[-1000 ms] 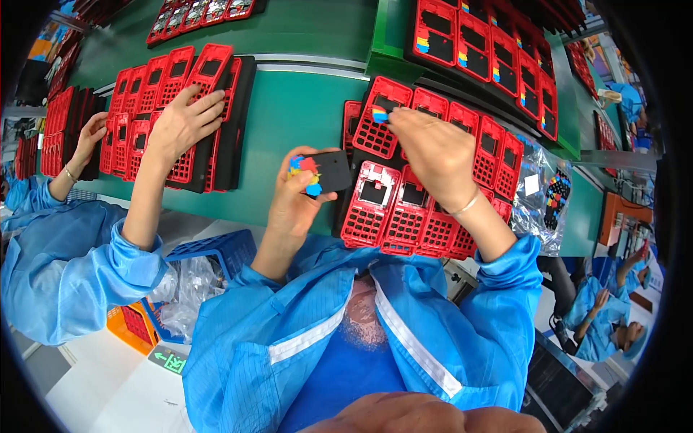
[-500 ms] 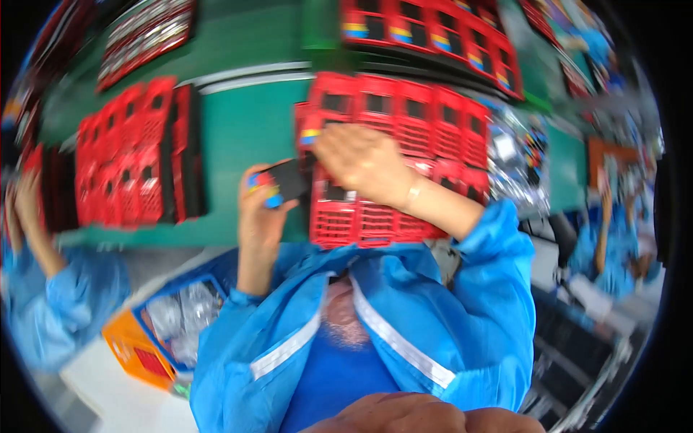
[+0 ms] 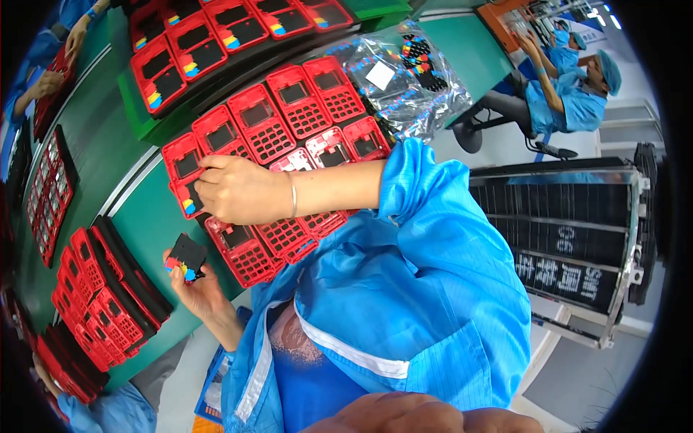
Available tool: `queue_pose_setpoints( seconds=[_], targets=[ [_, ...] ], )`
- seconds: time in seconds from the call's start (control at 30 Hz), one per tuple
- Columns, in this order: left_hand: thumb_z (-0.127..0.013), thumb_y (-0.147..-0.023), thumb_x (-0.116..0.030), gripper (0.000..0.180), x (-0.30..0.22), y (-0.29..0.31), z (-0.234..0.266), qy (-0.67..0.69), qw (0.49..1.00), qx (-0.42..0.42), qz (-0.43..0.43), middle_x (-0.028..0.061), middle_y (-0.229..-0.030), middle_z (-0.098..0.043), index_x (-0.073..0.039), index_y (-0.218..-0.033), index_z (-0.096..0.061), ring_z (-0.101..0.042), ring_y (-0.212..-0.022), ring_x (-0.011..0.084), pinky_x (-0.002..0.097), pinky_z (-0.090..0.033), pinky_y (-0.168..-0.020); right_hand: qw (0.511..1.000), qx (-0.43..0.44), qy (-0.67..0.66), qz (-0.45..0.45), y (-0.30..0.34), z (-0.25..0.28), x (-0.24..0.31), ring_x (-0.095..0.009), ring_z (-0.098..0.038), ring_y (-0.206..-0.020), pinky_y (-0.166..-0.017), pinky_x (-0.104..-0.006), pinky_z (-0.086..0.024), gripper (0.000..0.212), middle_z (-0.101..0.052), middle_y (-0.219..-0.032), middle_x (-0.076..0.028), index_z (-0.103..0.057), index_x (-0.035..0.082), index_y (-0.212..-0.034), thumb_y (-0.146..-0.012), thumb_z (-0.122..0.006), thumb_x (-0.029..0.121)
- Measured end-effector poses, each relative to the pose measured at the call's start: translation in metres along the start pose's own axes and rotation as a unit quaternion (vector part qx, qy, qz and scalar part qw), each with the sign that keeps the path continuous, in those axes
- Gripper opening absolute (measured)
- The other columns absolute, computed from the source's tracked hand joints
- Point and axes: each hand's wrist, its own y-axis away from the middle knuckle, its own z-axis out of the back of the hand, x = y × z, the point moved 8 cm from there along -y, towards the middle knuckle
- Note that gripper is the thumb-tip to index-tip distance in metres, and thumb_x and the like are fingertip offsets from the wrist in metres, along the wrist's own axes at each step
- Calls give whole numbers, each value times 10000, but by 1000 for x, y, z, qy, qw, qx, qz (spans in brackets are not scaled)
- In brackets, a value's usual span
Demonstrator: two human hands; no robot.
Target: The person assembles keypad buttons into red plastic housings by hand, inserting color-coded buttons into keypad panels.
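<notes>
1. Between the left thumb and fingers sits a small black block (image 3: 189,252), gripped at its sides, with red, yellow and blue pieces (image 3: 189,275) bunched along the edge nearest the thumb.
2. I see the left hand (image 3: 202,294) curled around that block, its fingers only as far apart as the block is wide, near the lower left corner of the red cases (image 3: 260,126).
3. On the right hand (image 3: 242,191) I find the fingers bent close together, tips low over the left end of those cases; whether they pinch anything I cannot tell.
4. Just beside those fingertips I make out a yellow and blue piece (image 3: 190,206) in one case.
5. Leftward I have bare green tabletop (image 3: 148,216), bounded by stacked red cases (image 3: 94,303) at lower left.
6. Beyond the right hand, a raised green stand (image 3: 137,112) bearing more cases (image 3: 196,43) closes off the far side, and a clear plastic bag (image 3: 442,94) lies against the right end.
</notes>
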Motion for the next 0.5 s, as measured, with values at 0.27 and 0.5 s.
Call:
queue_pose_setpoints(
  seconds=[0.27, 0.5],
  targets=[
    [-696, -974, -156, 428, 13, 14, -49, -72, 997, 38, 17, 154, -1270, -667, -73, -1360, -532, -711, -1086, 262, 381, -662, -773, 920, 0, -357, -162, -9, 42, -37, -298, -727, -945, -870, -397, -582, 288, -743, -1098, -120, -744, 9, -1174, -923, -748, 150],
    [-704, -985, -125, 395, 25, 16, -75, -90, 993, 58, 42, 126, -1249, -675, -71, -1348, -558, -707, -1093, 240, 447, -674, -787, 804, 123, -517, -267, 5, 20, -27, -139, -710, -888, -765, -275, -577, 239, -720, -986, -84, -786, 26, -1117, -882, -813, 61]
  ],
)
